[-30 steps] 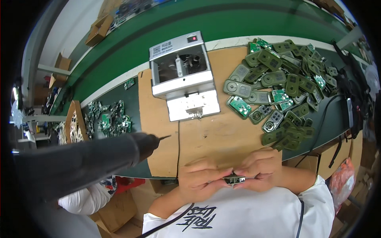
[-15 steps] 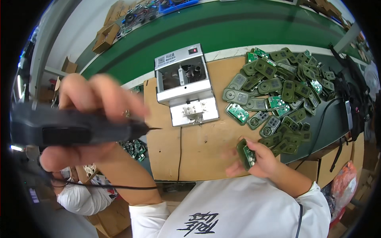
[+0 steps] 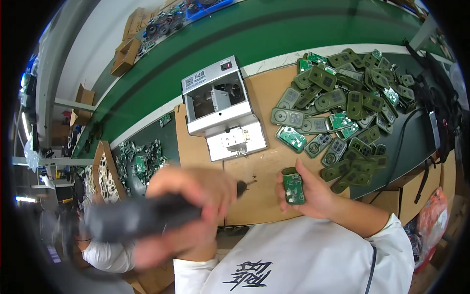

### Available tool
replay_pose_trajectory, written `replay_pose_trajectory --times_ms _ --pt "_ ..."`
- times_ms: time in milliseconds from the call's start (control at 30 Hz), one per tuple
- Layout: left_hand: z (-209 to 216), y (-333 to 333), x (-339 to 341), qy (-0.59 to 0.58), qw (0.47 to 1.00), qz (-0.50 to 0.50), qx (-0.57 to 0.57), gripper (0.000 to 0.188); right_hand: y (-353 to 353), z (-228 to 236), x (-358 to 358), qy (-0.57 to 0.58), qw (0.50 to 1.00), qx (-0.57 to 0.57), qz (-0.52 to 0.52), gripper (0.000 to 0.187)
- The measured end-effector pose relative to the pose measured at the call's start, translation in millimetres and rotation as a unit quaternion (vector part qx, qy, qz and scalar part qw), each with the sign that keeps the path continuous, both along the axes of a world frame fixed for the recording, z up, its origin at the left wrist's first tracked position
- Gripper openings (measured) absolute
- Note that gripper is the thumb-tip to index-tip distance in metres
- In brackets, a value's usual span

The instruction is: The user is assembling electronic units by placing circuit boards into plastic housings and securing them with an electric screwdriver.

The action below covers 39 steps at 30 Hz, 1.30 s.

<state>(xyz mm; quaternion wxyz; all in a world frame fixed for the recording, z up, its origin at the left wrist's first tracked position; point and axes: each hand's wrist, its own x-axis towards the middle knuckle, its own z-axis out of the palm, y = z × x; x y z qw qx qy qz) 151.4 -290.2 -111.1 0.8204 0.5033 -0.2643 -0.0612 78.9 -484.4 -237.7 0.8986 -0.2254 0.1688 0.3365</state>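
Observation:
My left hand, smeared by motion, is wrapped round a black electric screwdriver. Its thin bit points right, toward the board in the other hand, with a gap between them. In my right hand lies a small olive-green remote-like casing with a green circuit board facing up. The thumb presses along its right side and the fingers curl round the left. Beyond both hands stands a silver screw-feeder-like machine, with a windowed top and a lit bright ledge in front.
A large heap of olive-green casings, some with circuit boards, covers the right of the table. Cardboard lies under the machine. Dark board scraps are at the left. A black bag hangs at the right edge. Another person's white sleeve shows lower left.
My left hand has swung right and down with the screwdriver, bringing its bit closer to the casing. My right hand has turned the casing so the circuit board faces up more fully.

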Motion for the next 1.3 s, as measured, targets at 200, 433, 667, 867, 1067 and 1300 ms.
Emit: replay_pose_trajectory --times_ms 200,433,667,867,1067,1300 --pt "20.3 1.1 -25.9 -0.096 0.993 -0.063 -0.013 0.042 9.9 20.4 3.7 -0.039 0.993 -0.091 0.058 0.061" --pt "11.8 -13.1 -24.4 -0.095 0.995 -0.035 -0.024 0.049 8.7 14.7 3.5 -0.095 0.992 -0.064 0.045 0.058" --pt "15.2 -7.3 -23.1 -0.093 0.992 -0.047 -0.068 0.023 3.6 14.3 6.7 -0.117 0.992 0.027 0.024 0.019" --pt "16.7 -4.5 -20.0 -0.122 0.99 -0.038 -0.055 0.045 4.3 18.9 7.1 -0.074 0.995 0.052 0.051 0.015" --pt "11.7 0.5 -12.0 -0.143 0.98 -0.127 -0.054 0.016 8.5 26.0 5.4 0.003 0.998 0.035 0.048 0.012" --pt "13.1 -5.3 -20.4 -0.168 0.985 -0.044 -0.018 0.048 12.8 24.9 4.5 0.037 0.997 0.055 0.03 0.009"
